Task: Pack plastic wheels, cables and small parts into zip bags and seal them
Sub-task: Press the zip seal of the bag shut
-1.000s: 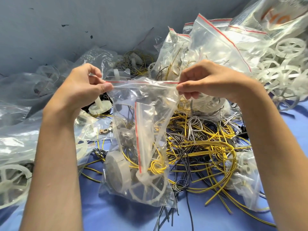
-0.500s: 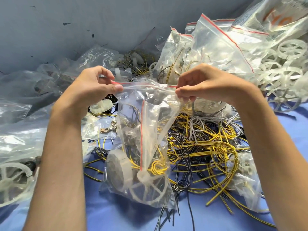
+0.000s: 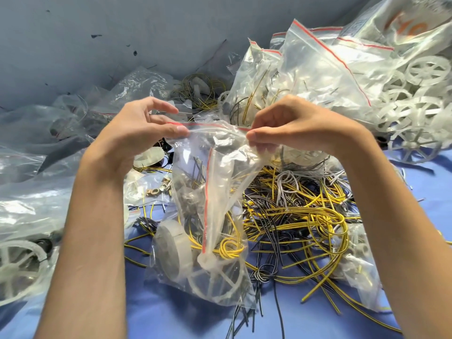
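Both hands pinch the red-striped top of a zip bag [image 3: 208,216], left hand [image 3: 144,128] and right hand [image 3: 288,126] at opposite ends. Bag hangs above the blue tabletop [image 3: 171,314], holding plastic wheels [image 3: 173,248] and yellow cable [image 3: 230,248]; loose cables [image 3: 305,211] lie just beside

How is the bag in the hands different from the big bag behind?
The held bag hangs pinched between left hand and right hand; the big bag leans on the pile, untouched. The held bag looks smaller than the big bag. Both are clear with red zip lines.
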